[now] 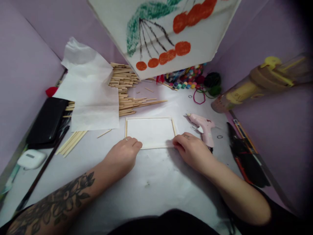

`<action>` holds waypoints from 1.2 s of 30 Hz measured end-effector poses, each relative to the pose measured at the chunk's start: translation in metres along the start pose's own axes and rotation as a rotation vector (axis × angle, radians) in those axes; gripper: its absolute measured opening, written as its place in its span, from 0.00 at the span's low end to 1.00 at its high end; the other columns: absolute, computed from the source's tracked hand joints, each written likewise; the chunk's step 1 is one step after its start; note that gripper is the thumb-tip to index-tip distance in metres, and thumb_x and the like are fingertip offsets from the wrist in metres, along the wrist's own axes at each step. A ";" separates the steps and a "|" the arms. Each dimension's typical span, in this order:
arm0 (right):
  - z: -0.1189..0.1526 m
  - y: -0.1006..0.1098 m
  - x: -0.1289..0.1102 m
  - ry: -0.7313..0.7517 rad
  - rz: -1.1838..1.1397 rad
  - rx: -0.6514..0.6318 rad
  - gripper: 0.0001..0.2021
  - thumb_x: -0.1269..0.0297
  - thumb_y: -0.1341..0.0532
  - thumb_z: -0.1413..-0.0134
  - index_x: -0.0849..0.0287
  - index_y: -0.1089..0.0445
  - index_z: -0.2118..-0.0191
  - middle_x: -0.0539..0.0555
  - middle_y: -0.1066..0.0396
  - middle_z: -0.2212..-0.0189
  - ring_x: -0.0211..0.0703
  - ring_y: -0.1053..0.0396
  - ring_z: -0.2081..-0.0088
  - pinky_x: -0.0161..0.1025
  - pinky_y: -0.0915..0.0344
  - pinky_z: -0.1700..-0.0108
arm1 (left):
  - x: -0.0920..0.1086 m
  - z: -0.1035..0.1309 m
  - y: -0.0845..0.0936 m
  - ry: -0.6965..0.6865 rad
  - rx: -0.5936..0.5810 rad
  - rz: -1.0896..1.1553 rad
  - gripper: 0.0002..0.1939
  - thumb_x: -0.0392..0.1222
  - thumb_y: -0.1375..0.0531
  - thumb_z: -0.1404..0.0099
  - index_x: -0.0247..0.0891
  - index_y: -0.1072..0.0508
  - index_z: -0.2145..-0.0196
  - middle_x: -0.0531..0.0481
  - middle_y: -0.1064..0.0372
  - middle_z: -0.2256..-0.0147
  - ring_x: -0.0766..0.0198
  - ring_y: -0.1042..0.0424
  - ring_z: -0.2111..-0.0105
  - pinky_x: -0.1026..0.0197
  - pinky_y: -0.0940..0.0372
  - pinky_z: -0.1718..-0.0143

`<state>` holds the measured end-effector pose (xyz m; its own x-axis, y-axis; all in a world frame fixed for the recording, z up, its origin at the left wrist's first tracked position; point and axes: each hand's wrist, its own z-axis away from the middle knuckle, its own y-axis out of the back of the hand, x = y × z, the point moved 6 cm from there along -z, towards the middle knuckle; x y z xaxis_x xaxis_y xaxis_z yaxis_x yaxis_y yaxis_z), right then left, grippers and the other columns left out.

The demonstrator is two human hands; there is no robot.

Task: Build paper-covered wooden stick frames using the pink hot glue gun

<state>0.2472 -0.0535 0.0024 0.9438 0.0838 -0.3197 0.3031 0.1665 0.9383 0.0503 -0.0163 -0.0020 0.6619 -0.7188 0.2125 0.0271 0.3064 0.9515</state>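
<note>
A rectangular frame of thin wooden sticks (149, 118) lies flat on the white-covered table in front of me. My left hand (126, 151) is closed on its near left corner, with the fingers curled over it. At the near right corner, my right hand (189, 147) pinches the frame between thumb and fingers. Both hands hide the corners they hold. To the right of my right hand rests a pink hot glue gun (204, 127), its nozzle pointing to the far left.
Many wooden sticks (129, 98) lie behind the frame, partly under white paper (94, 107). A black case (47, 120) and white earbud case (31, 159) sit left. A cherry drawing (166, 36) overhangs the back. A tumbler (254, 85) and black-handled tools (249, 160) are right.
</note>
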 end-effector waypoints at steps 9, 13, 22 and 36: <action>0.048 0.079 0.092 -0.532 0.018 0.276 0.15 0.51 0.44 0.44 0.56 0.28 0.68 0.55 0.27 0.75 0.46 0.32 0.73 0.39 0.43 0.70 | 0.000 -0.001 0.007 0.026 -0.045 -0.008 0.12 0.27 0.50 0.37 0.33 0.28 0.64 0.43 0.32 0.65 0.54 0.34 0.62 0.52 0.36 0.58; 0.047 0.053 0.121 -0.651 0.093 0.025 0.22 0.45 0.49 0.43 0.58 0.28 0.69 0.60 0.25 0.72 0.51 0.30 0.68 0.40 0.44 0.70 | 0.002 -0.001 0.010 0.049 -0.063 -0.006 0.11 0.28 0.51 0.35 0.32 0.29 0.65 0.43 0.33 0.65 0.55 0.34 0.62 0.52 0.37 0.57; 0.027 0.032 0.124 -0.675 -0.235 0.033 0.17 0.47 0.39 0.53 0.58 0.30 0.72 0.55 0.27 0.75 0.48 0.29 0.70 0.37 0.43 0.73 | 0.036 -0.006 0.034 -0.058 0.013 -0.014 0.08 0.35 0.48 0.32 0.33 0.29 0.63 0.43 0.33 0.62 0.55 0.35 0.59 0.52 0.37 0.56; 0.053 0.008 0.124 -0.514 -0.971 -0.185 0.18 0.52 0.33 0.61 0.56 0.38 0.69 0.48 0.32 0.82 0.37 0.37 0.82 0.33 0.47 0.82 | 0.064 -0.051 0.000 -0.145 0.148 0.292 0.10 0.34 0.47 0.33 0.33 0.28 0.57 0.43 0.33 0.60 0.56 0.36 0.58 0.52 0.37 0.54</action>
<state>0.3737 -0.0940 -0.0224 0.2717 -0.5708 -0.7748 0.9585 0.0879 0.2713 0.1307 -0.0303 0.0002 0.5125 -0.6982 0.4999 -0.2635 0.4262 0.8654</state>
